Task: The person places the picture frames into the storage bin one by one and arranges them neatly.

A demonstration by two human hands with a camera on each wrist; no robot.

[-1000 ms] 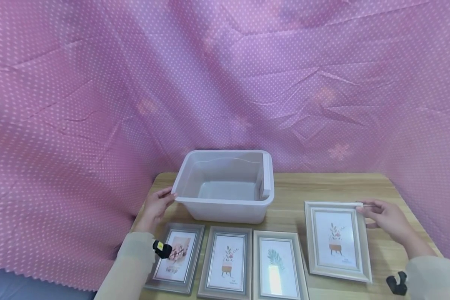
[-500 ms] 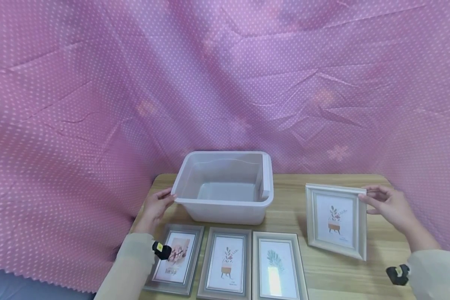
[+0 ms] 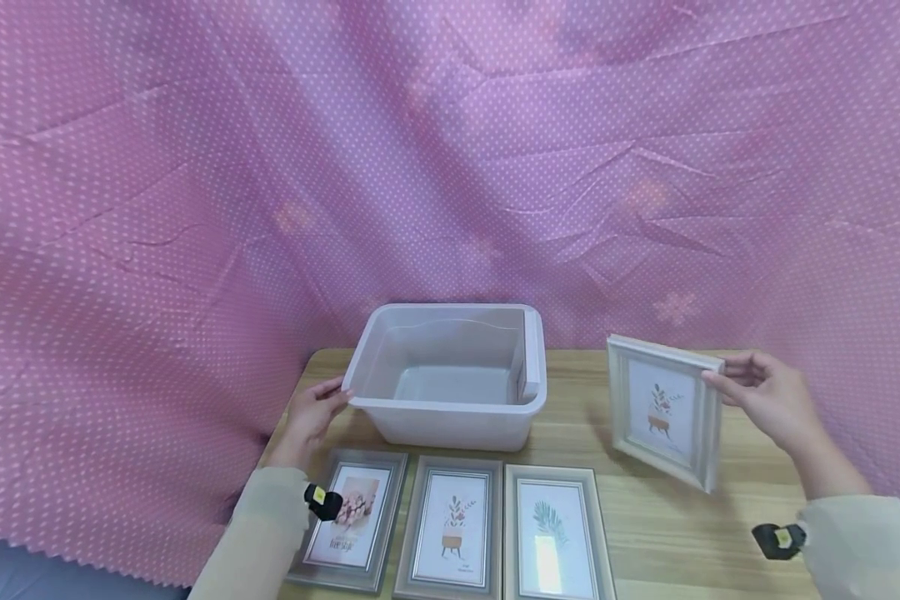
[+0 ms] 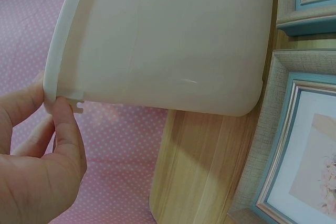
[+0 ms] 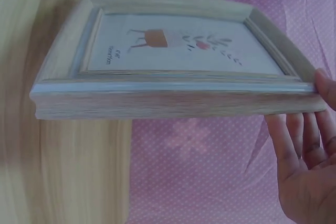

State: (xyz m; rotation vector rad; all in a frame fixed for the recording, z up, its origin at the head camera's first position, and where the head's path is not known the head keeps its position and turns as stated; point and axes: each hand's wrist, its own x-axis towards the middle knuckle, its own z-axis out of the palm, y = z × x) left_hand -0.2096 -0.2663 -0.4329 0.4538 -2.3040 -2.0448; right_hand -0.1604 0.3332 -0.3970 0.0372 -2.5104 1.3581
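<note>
My right hand holds a pale picture frame by its upper right corner, thumb on the front and fingers behind. The frame is tilted above the table, its print of a plant in an orange pot facing me. In the right wrist view the frame's side edge is turned to the camera. My left hand pinches the rim at the near left corner of a whitish plastic bin. The left wrist view shows thumb and fingers on that rim. One frame stands inside against the bin's right wall.
Three picture frames lie in a row before the bin: one with a pink flower print, one with a potted plant, one with a green leaf. Behind the wooden table hangs a pink dotted cloth.
My right hand has lifted the picture frame up and away from me, and turned it so its right edge shows more. My left hand stays on the bin's rim.
</note>
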